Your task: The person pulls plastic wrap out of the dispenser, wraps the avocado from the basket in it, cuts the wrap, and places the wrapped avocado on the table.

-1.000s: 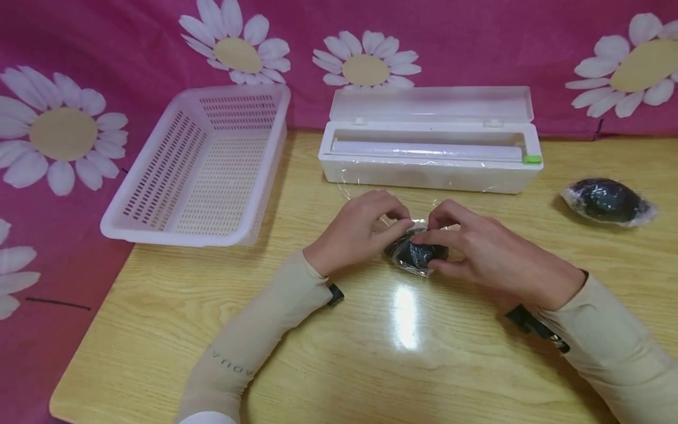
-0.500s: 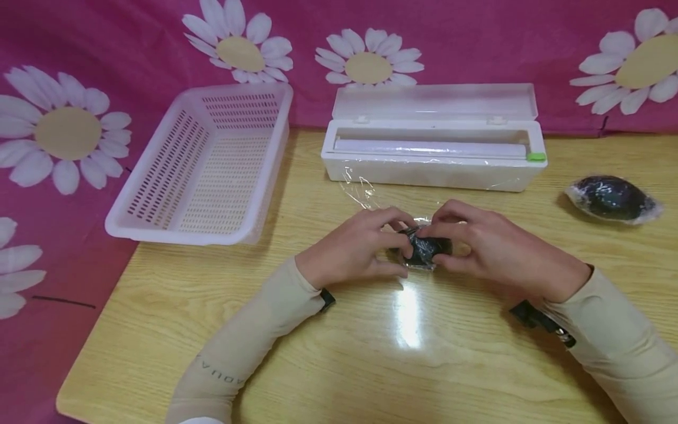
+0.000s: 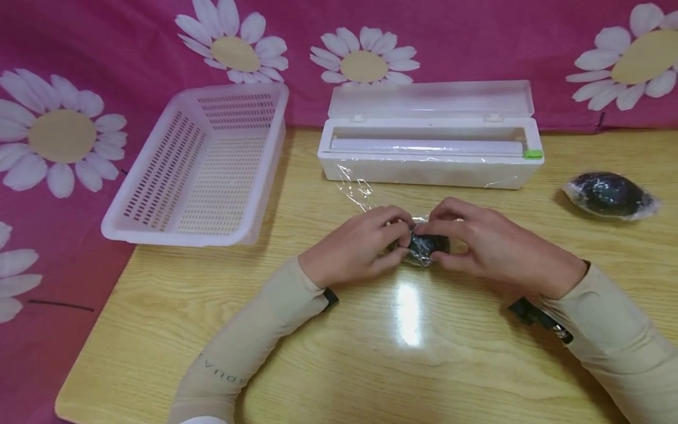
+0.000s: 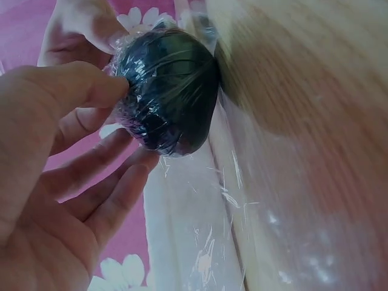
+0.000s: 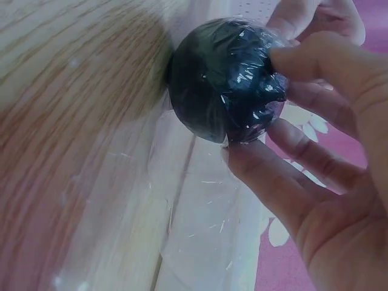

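A dark green-black avocado (image 3: 428,246) sits on the table between both hands, wrapped in shiny cling film with creases showing in the left wrist view. My left hand (image 3: 356,242) grips its left side, thumb and fingers bent at the film. On the other side my right hand (image 3: 489,244) holds it, fingertips on top and thumb at the near edge. Clear cling film (image 3: 356,187) stretches from the dispenser box (image 3: 424,173) toward the avocado. In the right wrist view the rounded avocado (image 5: 212,85) has film gathered beneath the thumb.
Behind the hands, the box's lid (image 3: 431,99) is up over a film roll (image 3: 426,147). A second wrapped avocado (image 3: 609,194) lies at the right. A white slotted basket (image 3: 172,238) stands at the left, before a pink flowered cloth (image 3: 466,41).
My left hand has shifted its hold on the avocado, fingers now curled closer over its left side. The avocado is turned slightly and its film lies tighter. My right hand stays on it.
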Demonstrator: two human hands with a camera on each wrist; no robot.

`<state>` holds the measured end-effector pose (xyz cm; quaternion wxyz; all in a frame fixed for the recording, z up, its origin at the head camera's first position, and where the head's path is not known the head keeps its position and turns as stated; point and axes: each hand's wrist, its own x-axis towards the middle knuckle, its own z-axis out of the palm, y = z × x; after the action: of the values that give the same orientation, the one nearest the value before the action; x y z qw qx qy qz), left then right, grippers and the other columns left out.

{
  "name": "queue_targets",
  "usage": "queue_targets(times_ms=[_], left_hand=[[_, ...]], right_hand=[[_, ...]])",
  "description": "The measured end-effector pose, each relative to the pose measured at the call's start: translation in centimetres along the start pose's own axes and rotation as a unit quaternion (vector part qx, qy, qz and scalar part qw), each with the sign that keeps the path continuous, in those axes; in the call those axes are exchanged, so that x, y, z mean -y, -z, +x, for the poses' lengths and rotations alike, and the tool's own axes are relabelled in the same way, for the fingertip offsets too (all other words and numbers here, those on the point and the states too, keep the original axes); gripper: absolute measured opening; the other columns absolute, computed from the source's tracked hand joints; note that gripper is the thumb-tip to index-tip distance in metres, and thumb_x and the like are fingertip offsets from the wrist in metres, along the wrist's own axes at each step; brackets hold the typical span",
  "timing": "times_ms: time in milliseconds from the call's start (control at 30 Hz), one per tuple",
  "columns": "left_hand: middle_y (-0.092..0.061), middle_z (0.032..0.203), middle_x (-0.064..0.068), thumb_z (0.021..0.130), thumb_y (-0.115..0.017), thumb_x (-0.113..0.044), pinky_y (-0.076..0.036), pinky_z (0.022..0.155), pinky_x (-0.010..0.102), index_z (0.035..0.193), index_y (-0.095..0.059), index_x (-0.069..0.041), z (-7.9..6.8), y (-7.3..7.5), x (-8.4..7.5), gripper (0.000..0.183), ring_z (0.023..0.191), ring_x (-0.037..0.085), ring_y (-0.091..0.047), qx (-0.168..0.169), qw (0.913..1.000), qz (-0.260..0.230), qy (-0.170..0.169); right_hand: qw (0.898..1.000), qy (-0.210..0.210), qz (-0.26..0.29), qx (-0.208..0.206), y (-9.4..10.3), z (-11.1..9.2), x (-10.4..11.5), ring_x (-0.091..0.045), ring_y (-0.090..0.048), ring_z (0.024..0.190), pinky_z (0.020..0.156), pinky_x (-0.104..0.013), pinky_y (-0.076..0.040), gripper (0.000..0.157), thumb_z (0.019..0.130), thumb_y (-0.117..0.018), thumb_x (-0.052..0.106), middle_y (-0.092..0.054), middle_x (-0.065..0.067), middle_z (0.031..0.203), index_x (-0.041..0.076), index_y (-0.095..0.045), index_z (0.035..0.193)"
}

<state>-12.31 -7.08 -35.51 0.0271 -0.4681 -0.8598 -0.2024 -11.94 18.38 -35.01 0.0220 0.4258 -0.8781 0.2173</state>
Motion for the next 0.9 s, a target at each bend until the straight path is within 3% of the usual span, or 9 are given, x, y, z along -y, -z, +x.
queue_targets(times_ms=[233, 433, 533, 767, 900], left_hand=[[-0.066, 0.121, 0.003, 0.095, -0.074, -0.027, -0.054, 0.096, 0.022, 0.101, -0.071, -0.012, 0.6, 0.3, 0.9, 0.016, 0.108, 0.012, -0.067, -0.001, 0.9957, -0.075, 0.054], [-0.074, 0.108, 0.0, 0.091, -0.078, -0.029, -0.055, 0.089, 0.017, 0.105, -0.072, -0.011, 0.9, 0.1, 1.5, 0.024, 0.098, 0.01, -0.07, -0.002, 0.9878, -0.118, 0.102], [-0.078, 0.108, -0.001, 0.094, -0.075, -0.027, -0.057, 0.087, 0.018, 0.109, -0.074, -0.012, 0.9, 0.1, 1.4, 0.022, 0.097, 0.009, -0.072, -0.006, 0.9889, -0.108, 0.102], [-0.078, 0.112, 0.002, 0.1, -0.07, -0.025, -0.059, 0.091, 0.026, 0.113, -0.075, -0.01, 0.8, 0.1, 0.5, 0.021, 0.098, 0.012, -0.073, -0.003, 0.9974, -0.022, 0.069], [-0.074, 0.119, 0.007, 0.096, -0.075, -0.029, -0.06, 0.09, 0.027, 0.122, -0.07, -0.008, 0.7, 0.2, 0.3, 0.034, 0.101, 0.015, -0.073, 0.018, 0.998, -0.008, 0.06]], right_hand=[[1.0, -0.009, 0.008, -0.013, -0.3, 0.1, -0.1, -0.009, -0.06, 0.086, 0.068, -0.027, -0.056, 0.041, 0.084, -0.085, 0.029, -0.065, -0.003, 0.111, 0.016, -0.075, 0.122], [1.0, -0.004, 0.0, -0.03, -0.7, 0.3, -0.3, -0.009, -0.061, 0.087, 0.07, -0.03, -0.056, 0.038, 0.086, -0.085, 0.023, -0.067, -0.003, 0.111, 0.014, -0.074, 0.121], [0.999, -0.006, 0.004, -0.037, -0.8, 0.3, -0.4, -0.009, -0.063, 0.09, 0.073, -0.033, -0.058, 0.036, 0.088, -0.082, 0.02, -0.068, -0.002, 0.111, 0.014, -0.074, 0.123], [0.998, -0.021, 0.01, -0.06, -0.9, 0.3, -0.8, -0.009, -0.061, 0.084, 0.067, -0.029, -0.055, 0.037, 0.089, -0.082, 0.018, -0.071, -0.002, 0.11, 0.013, -0.074, 0.125], [0.997, -0.036, 0.021, -0.058, -0.9, 0.3, -1.1, -0.008, -0.06, 0.082, 0.066, -0.027, -0.054, 0.036, 0.089, -0.081, 0.019, -0.072, -0.001, 0.109, 0.015, -0.075, 0.125]])
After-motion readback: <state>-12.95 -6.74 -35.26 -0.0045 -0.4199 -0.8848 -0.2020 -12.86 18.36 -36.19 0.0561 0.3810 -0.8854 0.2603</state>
